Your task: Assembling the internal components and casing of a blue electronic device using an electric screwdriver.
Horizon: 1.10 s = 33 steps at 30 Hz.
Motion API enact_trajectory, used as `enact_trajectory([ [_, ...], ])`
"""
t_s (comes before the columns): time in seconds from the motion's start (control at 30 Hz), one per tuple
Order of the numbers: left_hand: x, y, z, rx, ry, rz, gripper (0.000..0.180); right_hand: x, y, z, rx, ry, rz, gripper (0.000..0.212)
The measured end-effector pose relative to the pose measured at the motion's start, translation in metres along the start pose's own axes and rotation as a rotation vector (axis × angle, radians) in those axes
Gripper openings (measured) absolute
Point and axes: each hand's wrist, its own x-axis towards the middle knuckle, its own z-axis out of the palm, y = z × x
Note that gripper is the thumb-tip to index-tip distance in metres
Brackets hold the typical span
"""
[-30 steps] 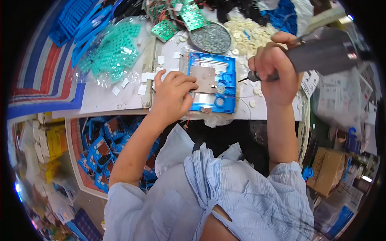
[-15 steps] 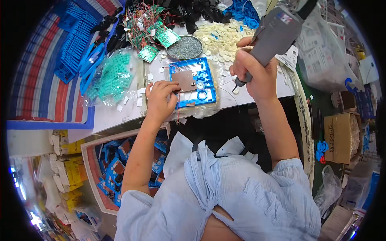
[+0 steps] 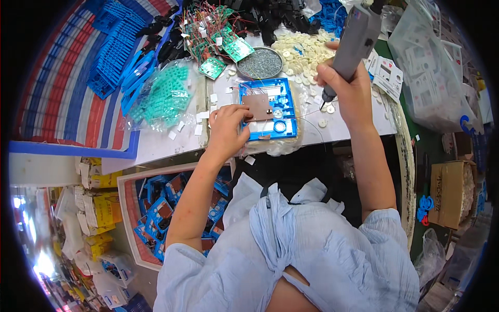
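A blue plastic casing (image 3: 287, 97) lies open on a clear plastic bag on the table, with a brown circuit board (image 3: 256, 105) set in its left part. My left hand (image 3: 227, 131) closes on the casing's left edge, fingertips over the board and thumb low at the near side. A grey electric screwdriver (image 3: 357, 39) is gripped in my right hand (image 3: 349, 88), to the right of the casing. Its tip points down close to the tabletop, near a few loose cream discs (image 3: 322, 123); whether it touches anything I cannot tell. Thin wires trail from the casing's right side.
Behind the casing sit a round dish of screws (image 3: 260, 63), a heap of cream discs (image 3: 301, 49) and wired green circuit boards (image 3: 236, 48). Bagged teal parts (image 3: 165, 93) lie left. Below the table, a bin (image 3: 136, 229) holds blue casings. A cardboard box (image 3: 448, 193) stands right.
The whole view has shifted, so the table appears further right. My right hand has tipped the screwdriver more upright and moved it slightly away from me. My left hand stays on the casing.
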Motion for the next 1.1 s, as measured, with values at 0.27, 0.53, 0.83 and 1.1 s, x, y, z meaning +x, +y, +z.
enact_trajectory([
  [0.27, -0.026, 0.024, -0.021, -0.032, 0.004, 0.094, 0.037, -0.043, 0.003, 0.002, -0.479, 0.089, -0.534, 0.052],
  [0.53, -0.039, 0.037, -0.022, -0.222, 0.08, -0.176, 0.032, -0.076, 0.078, 0.047, -0.669, -0.602, -0.268, 0.024],
  [0.83, -0.006, 0.039, -0.028, -1.2, -0.507, -1.001, 0.032, -0.065, 0.1, 0.055, -0.461, -0.527, -0.4, 0.029],
  [1.1, 0.001, 0.034, -0.023, -1.159, -0.585, -1.017, 0.027, -0.055, 0.102, 0.049, -0.4, -0.649, -0.356, 0.032],
])
